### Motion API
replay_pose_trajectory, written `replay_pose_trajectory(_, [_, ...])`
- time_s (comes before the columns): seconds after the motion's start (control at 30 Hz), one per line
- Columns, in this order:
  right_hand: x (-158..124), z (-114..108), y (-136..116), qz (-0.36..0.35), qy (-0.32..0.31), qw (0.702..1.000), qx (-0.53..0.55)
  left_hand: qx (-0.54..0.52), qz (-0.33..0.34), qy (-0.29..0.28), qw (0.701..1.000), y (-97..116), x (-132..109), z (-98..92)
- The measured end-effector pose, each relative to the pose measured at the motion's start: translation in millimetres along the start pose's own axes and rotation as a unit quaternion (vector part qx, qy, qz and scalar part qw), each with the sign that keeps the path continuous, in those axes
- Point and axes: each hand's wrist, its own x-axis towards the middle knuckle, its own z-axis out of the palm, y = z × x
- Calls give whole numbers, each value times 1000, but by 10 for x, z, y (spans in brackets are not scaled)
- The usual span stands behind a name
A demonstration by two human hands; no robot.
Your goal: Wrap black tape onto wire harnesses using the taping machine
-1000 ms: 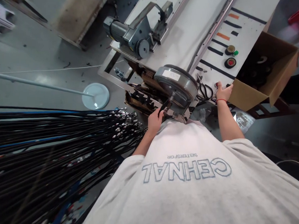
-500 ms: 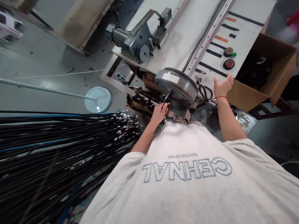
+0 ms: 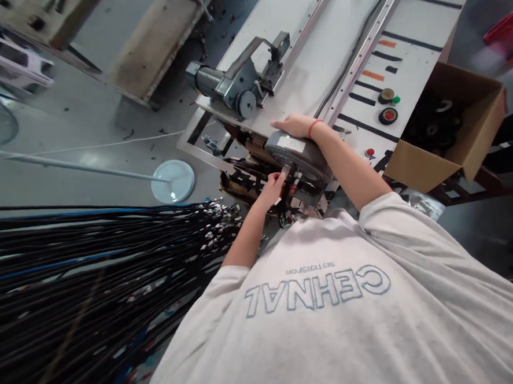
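Observation:
A round grey metal drum [image 3: 303, 158] sits at the near end of a white machine table [image 3: 317, 43]. My right hand [image 3: 293, 126] lies flat on the drum's far top edge, fingers stretched out; a red band circles its wrist. My left hand [image 3: 274, 188] is at the drum's near left side, fingers pinched on a thin black cable end [image 3: 287, 177] by the drum's rim. What lies under the drum is hidden.
A thick bundle of black cables [image 3: 91, 266] with metal-tipped ends spreads at the left. A grey motor unit [image 3: 236, 86] stands behind the drum. Round push buttons [image 3: 386, 114] sit on the table's right; an open cardboard box [image 3: 452, 128] is beside them. A white disc base [image 3: 173, 181] lies on the floor.
My right hand left the area by the buttons and box and swung left onto the top of the drum. My left hand stayed at the drum's near side.

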Motion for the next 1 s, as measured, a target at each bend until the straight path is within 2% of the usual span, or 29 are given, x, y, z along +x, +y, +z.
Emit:
replay_pose_trajectory(0.07, [-354,-72,83,52,23,998,-24,130,46,88,987,88,-78,96])
replay_pose_trajectory(0.13, [-829,-156,241,68,129,988,-50,248,75,154,954,177,-149,198])
replay_pose_trajectory(0.2, [-1307,-183,439,147,202,960,-125,328,65,185,924,262,-185,263])
replay_pose_trajectory(0.27, [-1693,-137,628,253,203,923,-208,382,45,173,907,348,-192,243])
replay_pose_trajectory(0.33, [-1949,-61,776,330,170,895,-246,422,33,151,893,439,-191,118])
replay_pose_trajectory(0.43, [-2176,-28,866,387,144,887,-206,448,53,159,878,565,-196,-196])
replay_pose_trajectory(0.5, [-2319,-71,794,385,154,901,-127,444,75,167,877,612,-199,-385])
replay_pose_trajectory(0.53, [-2398,-93,711,359,159,917,-75,440,82,164,879,618,-199,-451])
replay_pose_trajectory(0.6, [-2546,-98,465,257,145,954,52,439,83,154,881,598,-193,-518])
replay_pose_trajectory(0.67, [-2614,-4,170,140,65,968,198,435,81,151,884,559,-180,-522])
replay_pose_trajectory(0.7, [-2594,86,32,103,-2,957,273,429,84,152,886,540,-175,-514])
replay_pose_trajectory(0.77, [-2427,338,-174,91,-153,897,404,416,94,152,892,519,-173,-497])
replay_pose_trajectory(0.83, [-2130,635,-260,135,-276,817,489,410,106,149,894,519,-185,-489])
replay_pose_trajectory(0.87, [-1967,774,-264,165,-311,785,510,412,111,150,892,524,-194,-489])
replay_pose_trajectory(0.9, [-1820,893,-251,197,-324,768,516,416,114,152,889,529,-203,-492])
replay_pose_trajectory(0.93, [-1708,983,-232,228,-322,765,509,420,114,154,887,531,-210,-497])
replay_pose_trajectory(1.0, [-1641,1058,-201,276,-298,782,472,424,108,157,885,524,-211,-514])
